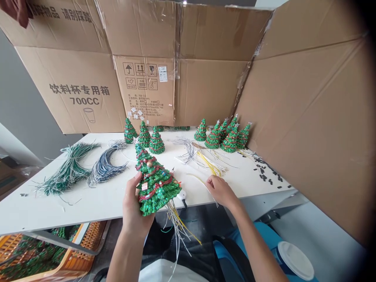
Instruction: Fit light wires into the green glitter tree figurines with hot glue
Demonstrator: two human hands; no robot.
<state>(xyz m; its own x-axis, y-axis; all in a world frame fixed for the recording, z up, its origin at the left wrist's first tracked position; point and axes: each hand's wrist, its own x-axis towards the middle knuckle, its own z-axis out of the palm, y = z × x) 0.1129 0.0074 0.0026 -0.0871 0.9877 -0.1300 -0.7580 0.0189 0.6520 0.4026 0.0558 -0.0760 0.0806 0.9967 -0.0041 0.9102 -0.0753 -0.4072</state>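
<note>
My left hand [136, 207] is wrapped round a small green Christmas tree [157, 182], tilted, with red garlands and tiny ornaments. A bunch of white and yellow wires [178, 225] hangs from the tree's base toward my lap. To the right, my right hand [219, 190] is closed in a pinch on a thin yellowish wire [197, 178], whose ends stick out on both sides of the fingers. Just beyond that hand lies a bundle of yellow wires [212, 163]. A white tool with a dark cord [182, 194], partly hidden behind the tree, rests near the table's front edge.
Green wires [69, 166] and blue wires [107, 164] lie in bundles on the white table [105, 199]. Several trees [230, 139] stand at the back. Small black pieces [266, 174] are scattered right. Cardboard [205, 90] walls the table; an orange crate [85, 239] sits below left.
</note>
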